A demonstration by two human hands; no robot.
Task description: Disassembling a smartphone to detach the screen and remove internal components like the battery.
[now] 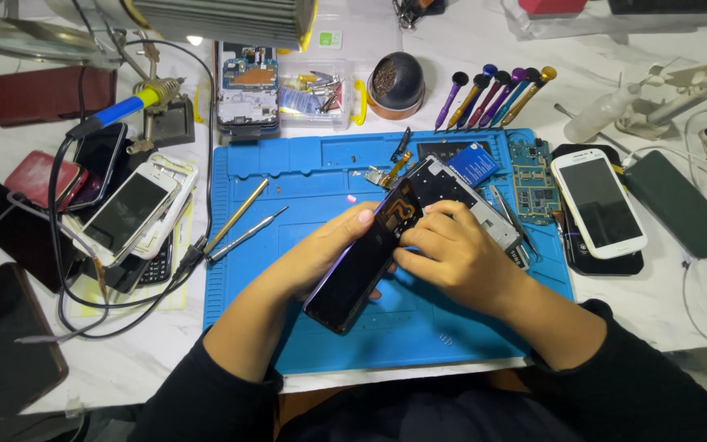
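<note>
- Blue silicone repair mat [304,188] is where we're working, laid on a pale marbled bench with the whole teardown spread out on and around it.
- We've got a dark phone screen panel [353,274] lifted off the mat, tilted on edge, its top end up against the opened phone frame [460,196] that lies on the mat just behind it.
- Left hand [325,254] is wrapped round the panel from underneath, thumb pressed along its upper edge, so that hand carries it.
- Right hand [452,254] is curled at the panel's top edge, fingertips pinching right where the orange flex cable [403,211] shows. Can't tell whether it's gripping the flex itself or just the glass edge.
- Our read: this is the step where screen and frame are being parted or joined at that flex, with the panel hinged up off the body.
- Whatever comes next here calls for small, slow finger work. That ribbon looks thin, and a hard tug or twist on the panel could tear it.
- Nearby, untouched: two metal pry tools [243,223] on the mat's left, a row of purple-handled screwdrivers [493,94] at the back, a bare circuit board [532,176], and a white phone [597,200] to the right.
</note>
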